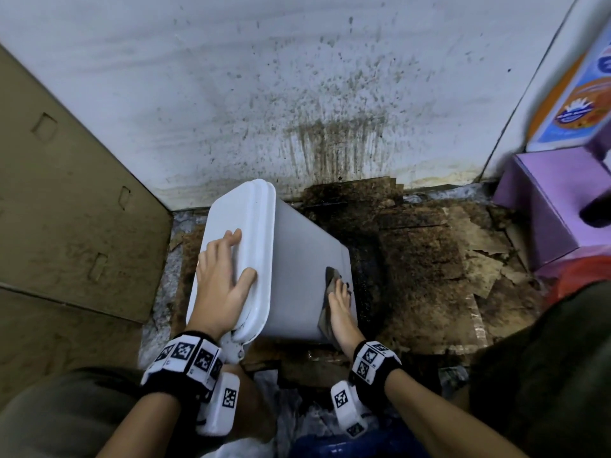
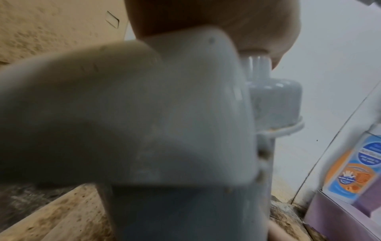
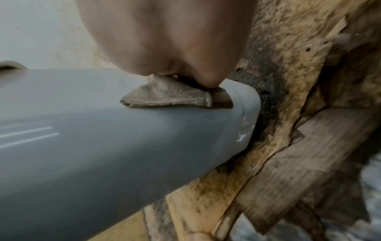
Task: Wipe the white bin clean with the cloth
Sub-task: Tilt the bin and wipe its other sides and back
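The white bin (image 1: 297, 256) leans to the left on the floor, its closed lid (image 1: 244, 209) facing up-left. My left hand (image 1: 221, 279) lies flat on the lid, fingers spread and the thumb at the lid's rim. In the left wrist view the blurred lid (image 2: 144, 106) fills the picture under the left hand (image 2: 216, 16). My right hand (image 1: 340, 309) presses a dirty grey-brown cloth (image 1: 332, 277) against the bin's right side, near the base. From the right wrist, the cloth (image 3: 169, 96) shows bunched under the right hand (image 3: 164, 40) on the bin's wall (image 3: 103, 138).
Torn, stained cardboard (image 1: 429, 252) covers the floor right of the bin. The white wall (image 1: 297, 94) behind is spattered with dark grime. A brown cardboard panel (image 1: 66, 193) stands at the left, a purple box (image 1: 549, 200) at the right. My knees are at both lower corners.
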`<state>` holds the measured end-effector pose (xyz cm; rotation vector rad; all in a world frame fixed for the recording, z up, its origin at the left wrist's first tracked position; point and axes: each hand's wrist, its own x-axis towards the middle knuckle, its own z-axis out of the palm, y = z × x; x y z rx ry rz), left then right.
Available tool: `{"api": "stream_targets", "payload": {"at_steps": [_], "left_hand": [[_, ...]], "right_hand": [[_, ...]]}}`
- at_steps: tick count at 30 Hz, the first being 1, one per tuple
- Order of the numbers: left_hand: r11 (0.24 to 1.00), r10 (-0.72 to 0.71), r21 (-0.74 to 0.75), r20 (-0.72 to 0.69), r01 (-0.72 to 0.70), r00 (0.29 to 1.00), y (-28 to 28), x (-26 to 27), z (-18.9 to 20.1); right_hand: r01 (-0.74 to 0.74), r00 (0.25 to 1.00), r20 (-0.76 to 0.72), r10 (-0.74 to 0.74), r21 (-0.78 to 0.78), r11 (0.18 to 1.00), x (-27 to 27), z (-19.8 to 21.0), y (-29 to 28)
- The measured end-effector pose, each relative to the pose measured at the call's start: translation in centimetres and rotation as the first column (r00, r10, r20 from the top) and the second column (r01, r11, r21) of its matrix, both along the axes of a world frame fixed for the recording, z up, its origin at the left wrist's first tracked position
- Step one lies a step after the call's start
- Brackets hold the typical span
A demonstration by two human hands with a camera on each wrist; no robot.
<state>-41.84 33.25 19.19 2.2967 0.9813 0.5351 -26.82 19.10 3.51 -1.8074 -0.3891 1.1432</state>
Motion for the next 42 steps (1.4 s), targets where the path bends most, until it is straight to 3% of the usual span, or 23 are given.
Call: {"api": "stream_targets", "payload": {"at_steps": [4,10,16,22,25,30,34,42], "left_hand": [[0.999,-0.001,0.037,-0.014,0.001,1.000,-0.1,0.2,-0.1],[0.999,0.008,0.039,-0.023,-0.007,1.000,0.1,0.1,-0.3],[0.999,0.011,0.049,-0.009,-0.010,1.000,0.0,0.3,-0.4],[0.999,0.016,0.036,0.001,-0.016,1.000,0.1,-0.2,-0.4],[1.000,0.016,0.024,0.010,-0.017,1.000,0.2,-0.4,-0.4],[1.000,0.013,0.013,0.013,-0.014,1.000,0.1,-0.2,-0.5],[1.000,0.018,0.021,0.015,-0.019,1.000,0.2,-0.2,-0.6],[0.999,0.015,0.038,0.013,-0.015,1.000,0.2,0.1,-0.6]], "right_hand": [[-0.035,0.999,0.016,0.034,0.089,0.995,-2.2,3.2,0.9],[-0.337,0.916,0.300,0.265,0.223,0.915,-5.6,9.5,0.9],[-0.421,0.854,0.428,0.297,0.231,0.877,-5.4,7.9,-0.5],[-0.449,0.843,0.397,0.363,0.148,0.881,-2.9,4.0,-2.3],[-0.392,0.891,0.271,0.364,0.055,0.918,-1.5,1.4,-3.6],[-0.218,0.974,0.045,0.221,-0.057,0.974,0.5,-2.2,-3.6],[-0.127,0.992,0.005,0.128,-0.076,0.989,0.5,-2.7,-2.5],[-0.173,0.984,0.047,0.173,-0.002,0.985,-1.3,0.6,-1.6]]}}
